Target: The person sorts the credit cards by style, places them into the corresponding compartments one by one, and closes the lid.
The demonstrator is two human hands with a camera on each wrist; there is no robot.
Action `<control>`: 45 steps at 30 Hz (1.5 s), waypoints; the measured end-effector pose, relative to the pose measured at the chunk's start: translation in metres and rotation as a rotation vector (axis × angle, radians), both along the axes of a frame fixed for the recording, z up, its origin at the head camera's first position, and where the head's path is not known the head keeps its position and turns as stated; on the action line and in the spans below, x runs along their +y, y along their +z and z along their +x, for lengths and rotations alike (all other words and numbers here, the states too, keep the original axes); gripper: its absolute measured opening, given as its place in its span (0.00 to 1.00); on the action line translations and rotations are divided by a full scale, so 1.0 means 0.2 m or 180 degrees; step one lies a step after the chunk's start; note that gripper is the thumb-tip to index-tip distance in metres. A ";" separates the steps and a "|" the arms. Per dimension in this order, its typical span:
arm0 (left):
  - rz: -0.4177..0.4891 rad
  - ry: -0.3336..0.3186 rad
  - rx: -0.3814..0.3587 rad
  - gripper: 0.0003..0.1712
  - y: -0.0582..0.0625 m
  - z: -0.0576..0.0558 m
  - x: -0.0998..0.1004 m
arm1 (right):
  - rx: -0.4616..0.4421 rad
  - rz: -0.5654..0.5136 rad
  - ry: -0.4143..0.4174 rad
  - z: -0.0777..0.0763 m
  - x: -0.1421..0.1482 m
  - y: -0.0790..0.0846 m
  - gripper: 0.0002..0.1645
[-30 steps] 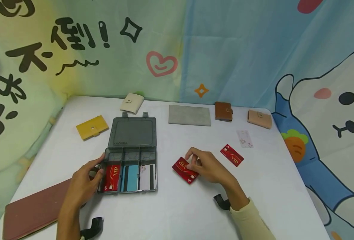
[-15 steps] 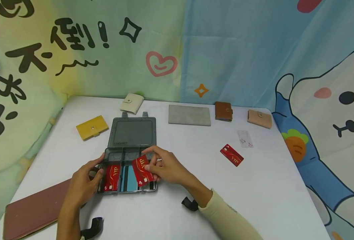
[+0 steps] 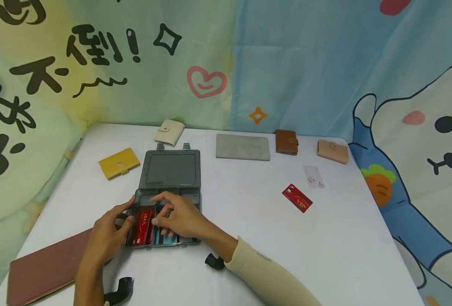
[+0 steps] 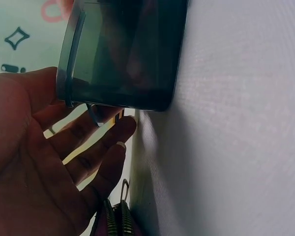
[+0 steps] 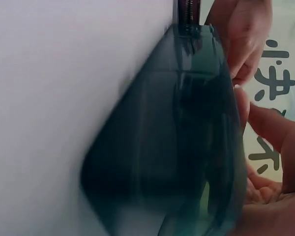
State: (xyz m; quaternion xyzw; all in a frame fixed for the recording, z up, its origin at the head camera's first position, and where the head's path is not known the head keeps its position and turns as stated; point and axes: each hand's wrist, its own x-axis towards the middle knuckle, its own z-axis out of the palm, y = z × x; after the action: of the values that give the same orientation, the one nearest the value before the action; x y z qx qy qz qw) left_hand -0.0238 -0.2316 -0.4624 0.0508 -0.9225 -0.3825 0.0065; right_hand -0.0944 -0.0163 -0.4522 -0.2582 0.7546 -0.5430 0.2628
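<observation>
A dark translucent plastic storage box (image 3: 137,242) lies with its lid (image 3: 170,170) flipped back, its tray split into compartments. My left hand (image 3: 109,231) holds the box's left side, thumb at the rim; in the left wrist view its other fingers (image 4: 110,169) spread below the box corner. My right hand (image 3: 181,214) reaches over the tray, thumb and fingers pinching a red VIP card (image 3: 150,231) at the left compartment, where another red VIP card (image 3: 139,229) lies. Blue cards (image 3: 168,239) show in the middle compartment, partly covered by the right hand.
Another red VIP card (image 3: 297,198) and a pale patterned card (image 3: 314,177) lie right. Along the back are a cream wallet (image 3: 169,131), grey flat case (image 3: 243,147), brown wallet (image 3: 286,142) and tan wallet (image 3: 332,151). A yellow wallet (image 3: 119,163) and maroon case (image 3: 49,265) sit left.
My right hand lifted a red VIP card off the table at the right and carried it left, over the box to its left compartment. The left hand stayed on the box.
</observation>
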 end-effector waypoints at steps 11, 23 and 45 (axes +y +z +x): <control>-0.0099 0.0075 0.0038 0.32 0.01 0.00 -0.01 | -0.0009 -0.0467 0.0225 -0.04 0.18 0.01 0.24; -0.0094 0.0070 -0.0068 0.33 0.00 0.00 0.00 | 0.0175 -0.0034 -0.0754 -0.22 0.78 0.00 0.26; -0.0036 0.0047 -0.0082 0.33 -0.01 0.00 0.00 | 0.0576 0.2704 -0.1724 -0.29 1.63 -0.04 0.42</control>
State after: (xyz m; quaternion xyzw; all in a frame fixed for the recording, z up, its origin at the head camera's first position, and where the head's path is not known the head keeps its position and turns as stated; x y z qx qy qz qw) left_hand -0.0246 -0.2309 -0.4646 0.0625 -0.9243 -0.3766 -0.0023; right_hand -0.1515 0.3098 -0.4593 0.0302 0.9683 -0.2125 0.1279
